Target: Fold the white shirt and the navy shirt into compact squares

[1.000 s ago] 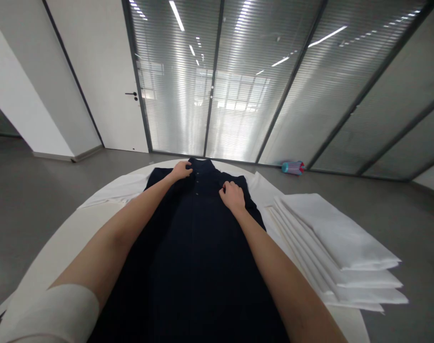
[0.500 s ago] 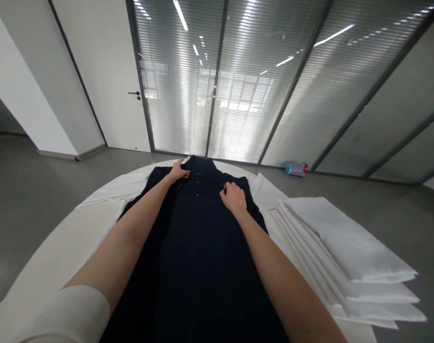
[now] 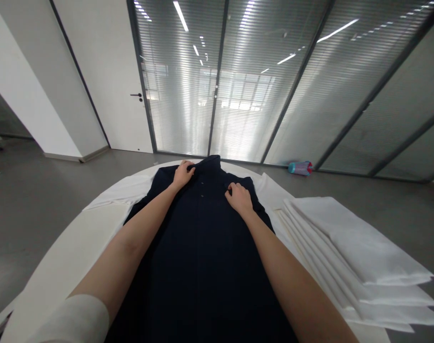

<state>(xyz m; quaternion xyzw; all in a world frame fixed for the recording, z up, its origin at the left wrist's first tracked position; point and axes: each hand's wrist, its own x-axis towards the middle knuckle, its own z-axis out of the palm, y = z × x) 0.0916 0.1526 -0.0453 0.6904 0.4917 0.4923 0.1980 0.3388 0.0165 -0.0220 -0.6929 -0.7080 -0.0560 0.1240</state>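
Observation:
A dark navy button-front shirt [image 3: 202,252] lies flat on its back on a round white table [image 3: 77,243], collar away from me. My left hand [image 3: 183,174] grips the fabric at the left side of the stand collar, fingers curled over its edge. My right hand [image 3: 239,198] lies on the shirt's chest near the right shoulder, fingers bent against the cloth. Small dark buttons [image 3: 202,183] run down the placket between my hands. My forearms hide much of the shirt's sides.
A white garment [image 3: 120,190] lies under the shirt's left side. A stack of folded white cloth [image 3: 356,247] overhangs the table's right edge. A teal and pink bottle [image 3: 300,167] lies on the grey floor by a glass wall with blinds [image 3: 245,95]. A white door [image 3: 106,81] stands at the left.
The whole scene has shifted slightly right and lower in the view. Both hands stay on the shirt, and my left hand now sits closer over the collar.

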